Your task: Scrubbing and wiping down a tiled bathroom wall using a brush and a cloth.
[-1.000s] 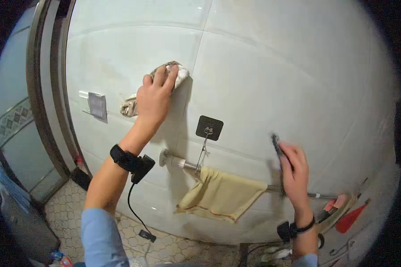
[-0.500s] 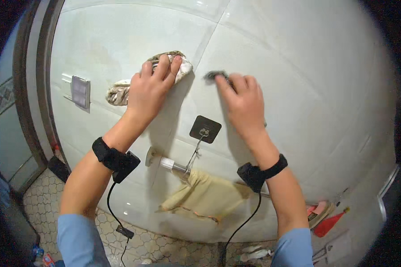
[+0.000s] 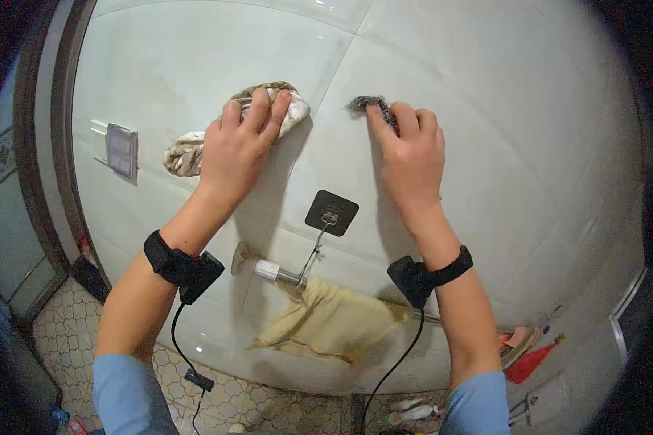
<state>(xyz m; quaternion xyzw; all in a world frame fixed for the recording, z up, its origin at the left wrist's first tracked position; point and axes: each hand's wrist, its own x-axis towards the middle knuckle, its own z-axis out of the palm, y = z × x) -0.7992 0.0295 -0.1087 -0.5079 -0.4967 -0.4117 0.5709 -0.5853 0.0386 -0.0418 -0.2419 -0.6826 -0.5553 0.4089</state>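
Against the white tiled wall (image 3: 218, 54), my left hand (image 3: 236, 148) presses a crumpled white-and-brown cloth (image 3: 185, 154), its fingers bent over the upper part while one end sticks out at the left. To its right, my right hand (image 3: 413, 156) grips a dark grey steel wool scrubber (image 3: 366, 106), held to the wall under the fingertips. Part of the scrubber is hidden by the fingers. Both wrists wear black straps with small boxes and cables.
Below the hands, a black square adhesive hook (image 3: 331, 212) holds a wire tied to a metal towel bar (image 3: 290, 275). A yellow cloth (image 3: 334, 319) hangs over that bar. A switch plate (image 3: 122, 151) sits at the left, beside a door frame (image 3: 69, 94). Lower right hangs a red item (image 3: 533, 362).
My right hand has moved the scrubber a little up and to the right along the wall. The left hand stays on its cloth; the whole view has shifted slightly.
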